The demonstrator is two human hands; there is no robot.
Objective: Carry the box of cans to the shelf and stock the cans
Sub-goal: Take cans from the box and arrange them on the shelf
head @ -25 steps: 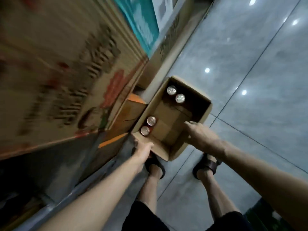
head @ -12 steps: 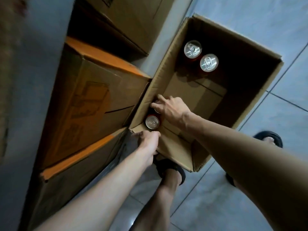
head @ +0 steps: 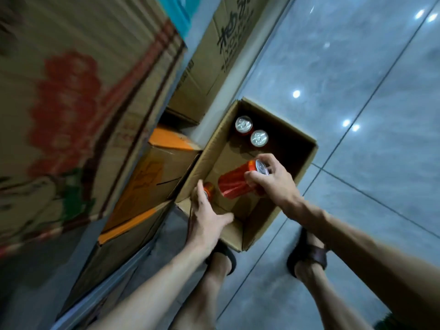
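Observation:
An open cardboard box (head: 306, 160) sits on the floor beside the shelving. Two upright cans (head: 244, 123) (head: 259, 138) with silver tops stand in its far corner. My right hand (head: 273, 184) grips a red can (head: 235, 184) by its top end and holds it tilted above the box floor. A second red can (head: 209, 189) stands in the near left corner. My left hand (head: 204, 220) reaches over the near wall. Its fingers lie against that can and partly hide the top, while the thumb is spread along the box edge.
Stacked cardboard cartons fill the left: a large blurred printed one (head: 71, 91), an orange-topped one (head: 152, 177) touching the box, another with dark lettering (head: 226, 44). Glossy grey floor tiles (head: 357, 91) stretch to the right. My sandalled feet (head: 309, 253) stand just behind the box.
My right hand has lifted a red can out of the near left corner and tilted it. My left hand has shifted from the box corner to the remaining can there. The view pulled back.

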